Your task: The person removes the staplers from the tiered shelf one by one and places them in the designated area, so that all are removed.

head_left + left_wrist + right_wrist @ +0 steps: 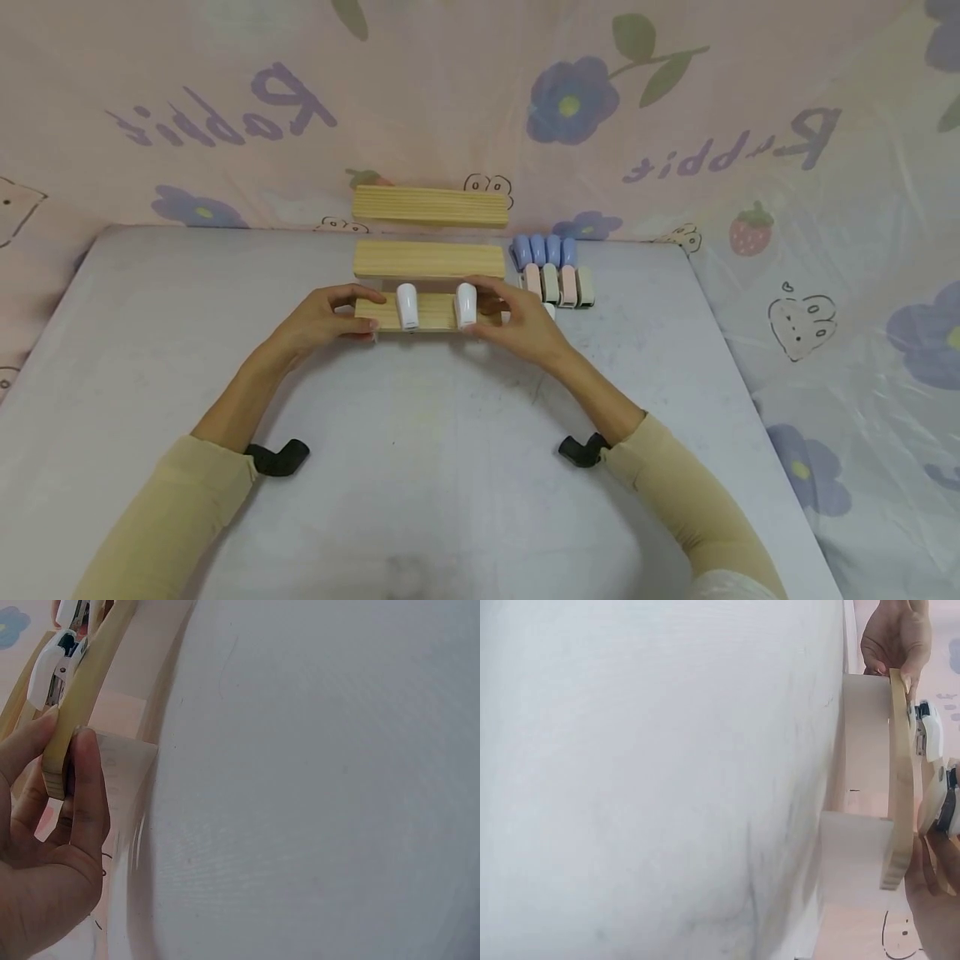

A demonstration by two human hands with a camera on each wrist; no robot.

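Observation:
A stepped rack with wooden boards stands at the back of the table. My left hand (318,321) pinches the left end of its front wooden board (435,310), thumb on top and fingers beneath in the left wrist view. On that board sits a white mini stapler (407,307), upright and apart from both hands. Farther right, a second white mini stapler (466,306) is held at its two ends between thumb and fingers of my right hand (521,321). The right wrist view shows this stapler (952,799) at the frame's edge, partly cut off.
Behind the front board rise a middle board (429,259) and a top board (431,207). To the rack's right stand several blue staplers (537,251) and a row of pink and green staplers (550,284). Another white piece (551,310) is mostly hidden by the right hand.

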